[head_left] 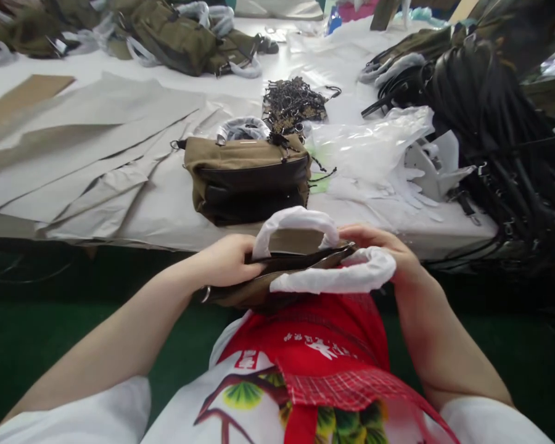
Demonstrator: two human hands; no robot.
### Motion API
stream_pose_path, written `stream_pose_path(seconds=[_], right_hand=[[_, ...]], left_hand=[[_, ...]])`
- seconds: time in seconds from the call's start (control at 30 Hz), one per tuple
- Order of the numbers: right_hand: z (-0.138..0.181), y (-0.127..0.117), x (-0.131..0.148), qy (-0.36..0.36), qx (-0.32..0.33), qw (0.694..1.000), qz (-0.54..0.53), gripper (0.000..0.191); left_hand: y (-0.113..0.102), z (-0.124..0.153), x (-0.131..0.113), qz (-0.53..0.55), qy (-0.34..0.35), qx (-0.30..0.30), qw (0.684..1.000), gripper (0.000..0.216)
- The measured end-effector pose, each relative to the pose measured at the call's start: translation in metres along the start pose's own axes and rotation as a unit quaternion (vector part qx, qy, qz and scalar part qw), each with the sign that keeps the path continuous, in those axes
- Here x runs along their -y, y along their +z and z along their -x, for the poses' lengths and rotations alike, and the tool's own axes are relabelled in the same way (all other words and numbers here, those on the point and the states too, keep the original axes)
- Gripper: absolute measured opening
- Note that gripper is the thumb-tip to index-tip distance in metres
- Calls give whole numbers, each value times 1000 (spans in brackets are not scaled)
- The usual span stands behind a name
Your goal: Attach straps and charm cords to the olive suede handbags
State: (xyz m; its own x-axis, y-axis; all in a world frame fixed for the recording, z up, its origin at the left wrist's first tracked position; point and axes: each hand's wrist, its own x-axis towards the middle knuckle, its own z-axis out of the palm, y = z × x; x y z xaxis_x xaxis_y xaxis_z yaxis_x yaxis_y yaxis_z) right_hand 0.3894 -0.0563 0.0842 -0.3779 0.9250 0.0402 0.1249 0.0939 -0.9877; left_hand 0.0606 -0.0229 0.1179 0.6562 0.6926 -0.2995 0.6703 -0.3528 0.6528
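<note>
An olive-brown handbag (250,291) rests against my red apron, its zipped top facing up and parted. White wrapping covers its two handles (298,217). My left hand (224,260) grips the bag's left top edge, with the thumb inside the opening. At the other end, my right hand (388,243) is closed round the bag's right side, partly hidden behind a handle. Just beyond, on the table edge, stands a second bag (250,176) in olive and black, with wrapped handles and dark cords at its right.
Behind the second bag lies a heap of dark corded tags (293,102). Black straps (485,123) hang over the table's right side, beside clear plastic bags (365,151). Grey paper sheets (87,142) cover the left. More olive bags (176,37) lie at the back.
</note>
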Motion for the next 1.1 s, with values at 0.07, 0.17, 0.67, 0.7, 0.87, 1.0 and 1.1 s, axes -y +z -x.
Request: stream_pose_path(seconds=[0.07,0.17,0.67,0.7,0.87,1.0,1.1], right_hand=[[-4,-2,11,-21,-7,997,-75,26],[-10,2,32,-3,62,998,-32,30],[-29,102,44,-3,352,892,283,40],[-28,108,39,-6,391,881,266,40],[-30,121,41,53,409,879,240,38],[-44,130,29,173,257,915,257,25],[-52,143,6,220,224,931,188,24]], left_hand=[[4,-2,-5,-12,-4,-25,1000,24],[11,-4,-8,5,-22,-45,999,24],[29,-5,-10,82,-28,-142,986,22],[30,-6,-8,71,-38,-173,982,21],[36,-9,10,141,-93,-309,936,16],[44,-11,14,246,-120,-297,915,17],[50,-10,10,276,-108,-283,912,16]])
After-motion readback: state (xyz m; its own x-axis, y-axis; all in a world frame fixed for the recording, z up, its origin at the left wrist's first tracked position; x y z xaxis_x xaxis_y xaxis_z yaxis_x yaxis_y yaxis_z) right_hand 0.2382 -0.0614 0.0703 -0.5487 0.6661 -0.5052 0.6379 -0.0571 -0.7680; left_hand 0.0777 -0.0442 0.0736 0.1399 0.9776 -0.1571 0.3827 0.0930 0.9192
